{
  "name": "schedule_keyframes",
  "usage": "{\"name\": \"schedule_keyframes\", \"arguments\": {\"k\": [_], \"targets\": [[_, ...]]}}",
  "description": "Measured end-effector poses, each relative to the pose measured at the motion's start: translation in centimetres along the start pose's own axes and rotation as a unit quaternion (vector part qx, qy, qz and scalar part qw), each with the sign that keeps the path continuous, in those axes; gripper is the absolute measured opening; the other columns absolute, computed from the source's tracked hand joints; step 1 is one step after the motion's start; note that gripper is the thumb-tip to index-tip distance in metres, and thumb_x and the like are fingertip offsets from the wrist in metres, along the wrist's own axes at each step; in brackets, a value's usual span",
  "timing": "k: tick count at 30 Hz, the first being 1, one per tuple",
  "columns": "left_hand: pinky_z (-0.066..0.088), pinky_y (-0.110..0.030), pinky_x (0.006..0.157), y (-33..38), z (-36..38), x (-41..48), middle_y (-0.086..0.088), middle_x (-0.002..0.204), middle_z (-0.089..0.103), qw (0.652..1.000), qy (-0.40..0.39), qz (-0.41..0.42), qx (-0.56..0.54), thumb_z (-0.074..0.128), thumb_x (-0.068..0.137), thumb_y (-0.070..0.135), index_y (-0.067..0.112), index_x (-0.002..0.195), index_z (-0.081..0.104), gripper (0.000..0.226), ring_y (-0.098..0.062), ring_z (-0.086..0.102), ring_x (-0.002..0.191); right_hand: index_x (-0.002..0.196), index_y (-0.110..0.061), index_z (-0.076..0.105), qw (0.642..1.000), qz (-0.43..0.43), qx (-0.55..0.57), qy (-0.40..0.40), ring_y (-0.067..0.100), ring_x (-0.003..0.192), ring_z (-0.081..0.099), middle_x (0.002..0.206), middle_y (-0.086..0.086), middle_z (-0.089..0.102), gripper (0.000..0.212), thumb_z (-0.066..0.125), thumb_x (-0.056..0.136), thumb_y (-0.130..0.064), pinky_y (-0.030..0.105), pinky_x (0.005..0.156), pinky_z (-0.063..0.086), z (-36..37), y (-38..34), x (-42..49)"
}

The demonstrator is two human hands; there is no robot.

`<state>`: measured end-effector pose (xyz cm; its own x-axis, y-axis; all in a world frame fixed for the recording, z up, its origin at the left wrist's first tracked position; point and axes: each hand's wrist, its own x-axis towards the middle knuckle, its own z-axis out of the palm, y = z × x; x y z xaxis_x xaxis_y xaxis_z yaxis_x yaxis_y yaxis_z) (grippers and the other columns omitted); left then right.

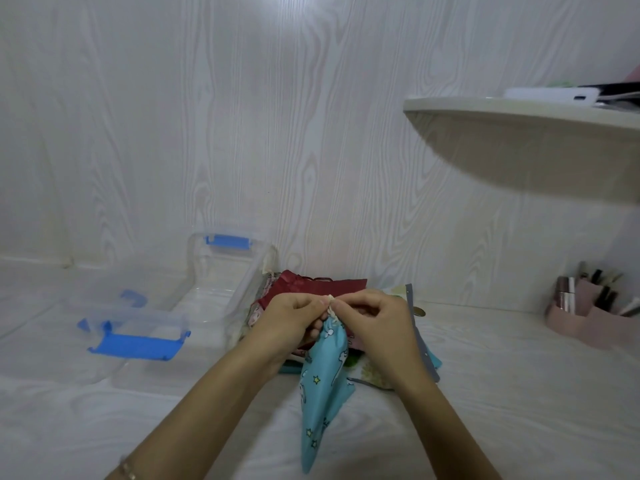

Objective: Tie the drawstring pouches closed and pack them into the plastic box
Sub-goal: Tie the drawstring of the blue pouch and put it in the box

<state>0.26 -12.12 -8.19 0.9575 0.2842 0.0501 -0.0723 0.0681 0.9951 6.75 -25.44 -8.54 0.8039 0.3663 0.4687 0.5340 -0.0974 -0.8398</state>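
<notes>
A white wood-grain counter (pixel 485 410) fills the lower half of the frame and meets a wall of the same pattern. Left of centre stands a clear plastic box (pixel 242 292) with a blue latch at its far end. Its lid (pixel 138 327), clear with blue clips, lies just beside it at the lower left. A heap of fabric pouches (pixel 311 284), a dark red one on top, touches the box's right wall. At the far right sits a pink organiser (pixel 581 323) holding small upright cosmetics.

Most of the pouch pile (pixel 313 284) is hidden.
</notes>
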Motion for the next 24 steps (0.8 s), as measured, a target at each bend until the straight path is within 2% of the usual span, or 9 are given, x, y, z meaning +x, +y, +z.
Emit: {"name": "schedule_keyframes", "arguments": {"k": [4,9,13,18,21,24], "targets": [[0.046,-0.014,0.052,0.0,0.1,-0.1,0.000,0.060,0.059,0.999,0.026,0.026,0.005,0.062,0.091,0.018,0.001,0.091,0.073,0.020,-0.005,0.049,0.050,0.087,-0.015,0.074,0.999,0.030,-0.014,-0.021,0.013,0.077,0.069,0.082,-0.001,0.073,0.006,0.069,0.087,-0.019,0.025,0.068,0.058,-0.2,0.3,0.4],[0.043,-0.014,0.048,-0.1,0.1,-0.2,0.002,0.054,0.059,0.996,0.049,0.046,0.049,0.064,0.090,0.018,0.008,0.074,0.068,0.019,-0.004,0.049,0.046,0.089,-0.017,0.064,0.997,0.024,-0.055,-0.056,0.023,0.076,0.065,0.082,0.007,0.068,0.010,0.057,0.096,-0.019,0.033,0.068,0.056,-0.1,1.2,0.4],[0.045,-0.018,0.051,-0.7,-0.3,-0.6,0.002,0.054,0.061,0.996,0.052,0.034,0.060,0.060,0.092,0.020,0.010,0.069,0.065,0.026,-0.007,0.050,0.048,0.088,-0.016,0.061,0.995,0.038,-0.044,-0.079,0.012,0.067,0.061,0.075,0.001,0.064,0.013,0.052,0.098,-0.016,0.029,0.064,0.054,-0.3,1.8,0.1],[0.049,-0.020,0.052,-1.4,-0.3,-1.0,-0.001,0.057,0.065,0.994,0.081,0.043,0.062,0.058,0.093,0.019,0.008,0.070,0.064,0.026,-0.007,0.056,0.048,0.084,-0.022,0.059,0.991,0.019,-0.091,-0.094,0.013,0.071,0.057,0.083,0.004,0.061,0.016,0.051,0.098,-0.020,0.038,0.071,0.052,-0.2,2.6,0.1],[0.050,-0.022,0.053,-1.6,-0.4,-0.9,-0.005,0.059,0.067,0.987,0.103,0.063,0.106,0.060,0.092,0.020,0.003,0.075,0.064,0.025,-0.006,0.057,0.045,0.082,-0.027,0.054,0.986,0.006,-0.129,-0.108,0.015,0.074,0.056,0.087,0.004,0.059,0.019,0.049,0.099,-0.020,0.034,0.071,0.050,-0.1,2.9,0.0],[0.052,-0.025,0.055,-2.0,-0.3,-0.8,-0.009,0.059,0.068,0.984,0.123,0.071,0.110,0.061,0.091,0.022,0.002,0.072,0.063,0.029,-0.008,0.059,0.044,0.082,-0.025,0.052,0.981,-0.005,-0.153,-0.117,0.013,0.076,0.055,0.088,0.003,0.057,0.020,0.047,0.100,-0.018,0.026,0.070,0.046,-0.2,3.1,-0.2]]}}
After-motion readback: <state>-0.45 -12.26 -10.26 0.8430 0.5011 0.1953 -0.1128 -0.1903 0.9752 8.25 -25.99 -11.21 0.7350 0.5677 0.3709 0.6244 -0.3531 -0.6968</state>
